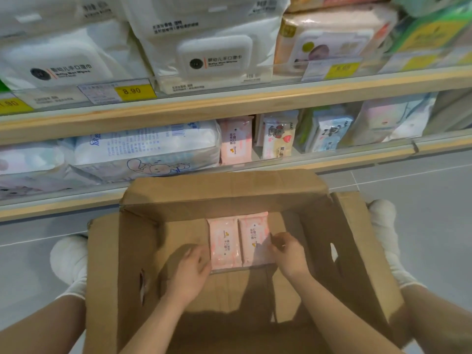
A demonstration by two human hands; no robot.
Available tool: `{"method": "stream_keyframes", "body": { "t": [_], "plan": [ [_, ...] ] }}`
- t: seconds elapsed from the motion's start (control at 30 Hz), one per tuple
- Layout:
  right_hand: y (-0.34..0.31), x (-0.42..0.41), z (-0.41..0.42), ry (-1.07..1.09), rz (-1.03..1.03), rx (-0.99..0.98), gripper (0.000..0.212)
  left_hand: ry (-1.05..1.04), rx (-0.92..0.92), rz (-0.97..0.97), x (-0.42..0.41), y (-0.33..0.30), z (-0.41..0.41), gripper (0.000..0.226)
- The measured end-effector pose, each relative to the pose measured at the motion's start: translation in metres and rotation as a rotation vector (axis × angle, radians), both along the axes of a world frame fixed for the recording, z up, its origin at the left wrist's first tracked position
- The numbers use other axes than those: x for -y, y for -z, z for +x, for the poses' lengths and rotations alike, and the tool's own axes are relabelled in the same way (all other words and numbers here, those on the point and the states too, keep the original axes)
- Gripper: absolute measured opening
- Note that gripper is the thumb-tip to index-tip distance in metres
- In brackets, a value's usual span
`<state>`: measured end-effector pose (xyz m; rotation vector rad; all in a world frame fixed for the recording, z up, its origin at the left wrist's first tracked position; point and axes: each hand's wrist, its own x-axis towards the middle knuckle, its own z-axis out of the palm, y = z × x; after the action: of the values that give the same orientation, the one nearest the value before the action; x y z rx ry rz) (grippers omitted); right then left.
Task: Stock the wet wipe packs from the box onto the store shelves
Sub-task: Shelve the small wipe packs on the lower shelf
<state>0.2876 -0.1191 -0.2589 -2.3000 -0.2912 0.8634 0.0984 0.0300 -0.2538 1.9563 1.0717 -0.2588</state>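
1. Left hand [190,270]: fingers loosely curled, tips touching the near-left edge of the left pink pack [224,242]. Contact only; can't tell if it's actually gripping.
2. Right hand [287,252]: fingers pinched narrow at the right edge of the right pink pack [254,238], thumb on top. Looks like an edge pinch; full hold not confirmed.
3. Both packs lie flat on the box [357,251] floor, side by side and touching, long axes running away from the person toward the shelf. Printed text runs along that axis.
4. Packs sit mid-floor, toward the far wall. Bare cardboard on the left, right and near sides; plenty of room around them.
5. Box flaps stand open; the far flap leans toward the lower shelf [332,162].
6. A matching pink pack [235,140] stands upright on that shelf, between a large white bundle [145,149] and a cartoon-print pack [278,139].
7. Both forearms reach in from the near side, converging on the packs, wrists low inside the box.
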Motion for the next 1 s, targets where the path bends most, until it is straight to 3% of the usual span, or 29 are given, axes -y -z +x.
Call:
{"method": "stream_keyframes", "body": {
  "t": [0.17, 0.33, 0.6, 0.7, 1.0],
  "plan": [
    [0.031, -0.02, -0.002, -0.004, -0.177, -0.015, 0.024, -0.053, -0.042, -0.028, -0.004, 0.02, 0.01, 0.043],
    [0.038, -0.026, 0.004, -0.068, -0.231, -0.035, 0.035, -0.151, -0.056, -0.045, -0.004, 0.038, 0.037, 0.035],
    [0.041, -0.031, 0.009, -0.05, -0.224, -0.117, 0.019, -0.355, -0.146, -0.01, -0.002, 0.049, 0.066, 0.032],
    [0.039, -0.033, 0.012, -0.051, -0.232, -0.129, 0.02, -0.457, -0.182, -0.152, -0.005, 0.044, 0.072, 0.023],
    [-0.016, -0.018, 0.01, -0.211, -0.176, -0.039, 0.022, -0.49, -0.072, -0.229, -0.011, -0.007, 0.058, 0.032]
  ]
}}
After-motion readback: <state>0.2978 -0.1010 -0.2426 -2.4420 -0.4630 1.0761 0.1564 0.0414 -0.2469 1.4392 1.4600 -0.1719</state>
